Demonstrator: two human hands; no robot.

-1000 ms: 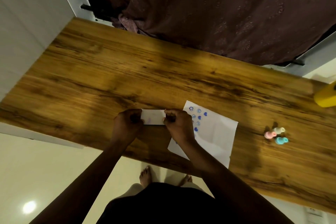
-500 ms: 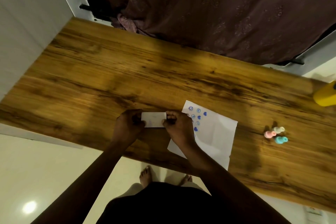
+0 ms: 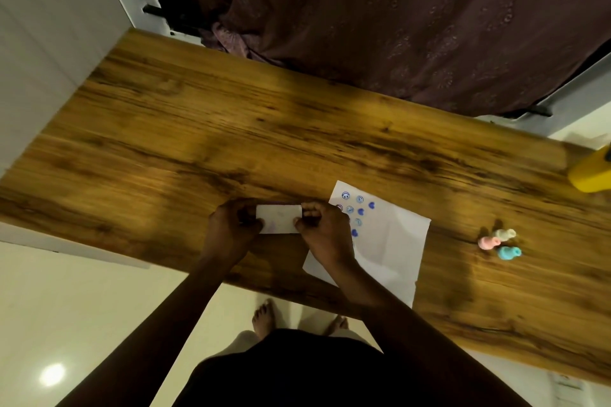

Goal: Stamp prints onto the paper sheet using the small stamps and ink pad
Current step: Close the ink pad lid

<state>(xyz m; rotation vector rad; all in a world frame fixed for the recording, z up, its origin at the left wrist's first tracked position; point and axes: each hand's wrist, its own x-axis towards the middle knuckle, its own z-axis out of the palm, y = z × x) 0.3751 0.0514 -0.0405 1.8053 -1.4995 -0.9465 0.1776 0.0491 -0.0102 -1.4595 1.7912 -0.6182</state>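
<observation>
The white ink pad [image 3: 279, 219] sits near the table's [image 3: 198, 142] front edge, pinched at its ends by left hand [image 3: 231, 230] and right hand [image 3: 322, 231]. At 3 o'clock lies the paper sheet [image 3: 390, 241], overhanging the edge; the three stamps [image 3: 499, 243] stand well beyond it. Toward 12 o'clock the wood is open.
</observation>
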